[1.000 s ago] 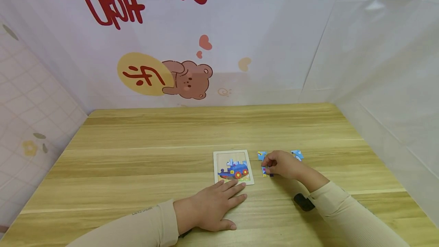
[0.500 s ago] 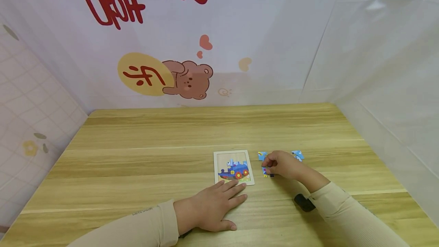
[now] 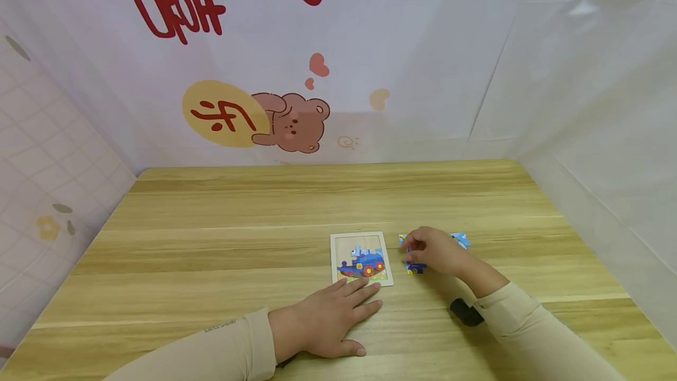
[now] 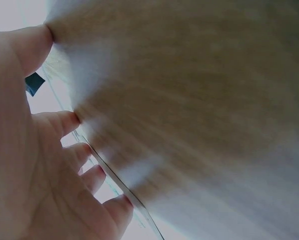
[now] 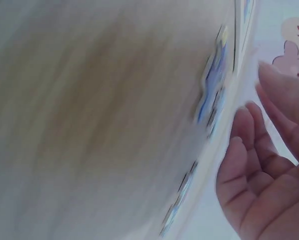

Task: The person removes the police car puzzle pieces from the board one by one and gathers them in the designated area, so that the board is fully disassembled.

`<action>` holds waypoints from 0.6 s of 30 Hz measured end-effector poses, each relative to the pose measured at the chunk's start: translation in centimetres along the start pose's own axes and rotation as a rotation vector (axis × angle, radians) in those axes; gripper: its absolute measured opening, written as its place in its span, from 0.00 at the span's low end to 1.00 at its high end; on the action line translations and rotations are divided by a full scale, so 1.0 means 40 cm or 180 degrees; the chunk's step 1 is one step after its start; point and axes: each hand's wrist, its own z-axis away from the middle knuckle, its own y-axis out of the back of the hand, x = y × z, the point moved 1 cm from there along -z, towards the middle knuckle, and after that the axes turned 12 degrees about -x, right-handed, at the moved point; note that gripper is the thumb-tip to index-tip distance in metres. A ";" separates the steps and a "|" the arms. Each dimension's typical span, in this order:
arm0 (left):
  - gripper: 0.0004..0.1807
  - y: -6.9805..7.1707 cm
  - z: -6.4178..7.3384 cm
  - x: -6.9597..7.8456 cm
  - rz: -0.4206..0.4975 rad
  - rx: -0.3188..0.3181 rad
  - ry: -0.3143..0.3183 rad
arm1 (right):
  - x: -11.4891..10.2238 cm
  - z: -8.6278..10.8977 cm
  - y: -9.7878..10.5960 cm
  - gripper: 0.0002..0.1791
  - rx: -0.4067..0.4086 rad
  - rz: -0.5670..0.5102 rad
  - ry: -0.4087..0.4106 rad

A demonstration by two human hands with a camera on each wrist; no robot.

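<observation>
A square wooden jigsaw tray (image 3: 335, 257) holds a partly filled picture of a blue train (image 3: 365, 263) with red wheels. My left hand (image 3: 328, 317) lies flat with fingers spread, its fingertips on the tray's near edge; the left wrist view shows them along that edge (image 4: 124, 187). My right hand (image 3: 439, 251) hovers over loose puzzle pieces right of the tray. Its thumb and index finger stand apart with nothing between them in the right wrist view, and the other fingers bend loosely. A dark blue and yellow puzzle piece (image 3: 415, 269) shows below it.
A light-blue puzzle piece (image 3: 460, 239) lies beyond the right hand, and another light-blue piece (image 3: 402, 238) is partly hidden by its fingers. The wood-grain table (image 3: 238, 204) meets a white printed backdrop (image 3: 423, 63) at the back and sides.
My right hand has lifted slightly and its thumb and index finger have moved apart, so more of the dark blue piece below shows. The left hand has stayed on the tray edge.
</observation>
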 end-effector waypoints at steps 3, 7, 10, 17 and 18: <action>0.39 0.000 -0.002 -0.001 0.0037 -0.0026 -0.0014 | -0.016 -0.009 -0.002 0.08 0.0126 -0.0022 -0.0020; 0.40 -0.001 -0.002 -0.001 0.0053 -0.0040 -0.0029 | -0.045 -0.024 -0.012 0.09 0.0241 -0.0013 0.0033; 0.40 -0.002 -0.001 -0.001 0.0029 -0.0031 -0.0028 | -0.067 -0.036 -0.022 0.09 0.0324 -0.0084 0.0112; 0.40 0.000 -0.002 -0.002 0.0020 -0.0019 -0.0030 | -0.112 -0.069 -0.041 0.08 0.0364 -0.0182 0.0242; 0.40 0.000 -0.002 -0.003 0.0023 -0.0020 -0.0032 | -0.117 -0.074 -0.045 0.08 0.0346 -0.0187 0.0235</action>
